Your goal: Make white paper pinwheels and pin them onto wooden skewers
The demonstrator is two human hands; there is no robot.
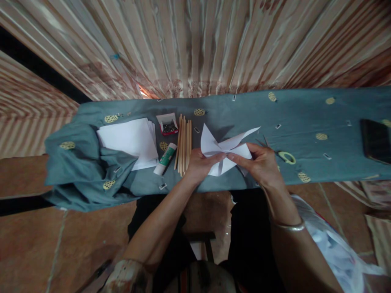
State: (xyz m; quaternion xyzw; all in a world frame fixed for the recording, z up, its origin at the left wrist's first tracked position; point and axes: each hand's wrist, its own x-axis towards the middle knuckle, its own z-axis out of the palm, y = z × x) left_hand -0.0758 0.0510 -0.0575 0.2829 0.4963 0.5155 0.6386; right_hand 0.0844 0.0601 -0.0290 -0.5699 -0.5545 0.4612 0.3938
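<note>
A white paper pinwheel [226, 144] with folded blades is held between both hands above the cloth-covered bench. My left hand [200, 165] grips its left side, thumb pressed near the centre. From the right, my right hand [262, 162] is closed on the paper, its thumb meeting the other at the middle. Just left of my left hand lie several thin wooden sticks [184, 142]. Beside them are a green and white glue stick [165, 159] and an open small box [168, 124] of dark metal bits. Scissors with yellow-green handles [286, 158] rest right of my right hand.
A stack of white paper sheets [128, 138] lies at the left on the blue-green cloth [299, 118]. A dark phone [375, 140] sits at the far right. A plastic bag [330, 248] stands on the floor at right. Striped curtain [195, 44] hangs behind the bench.
</note>
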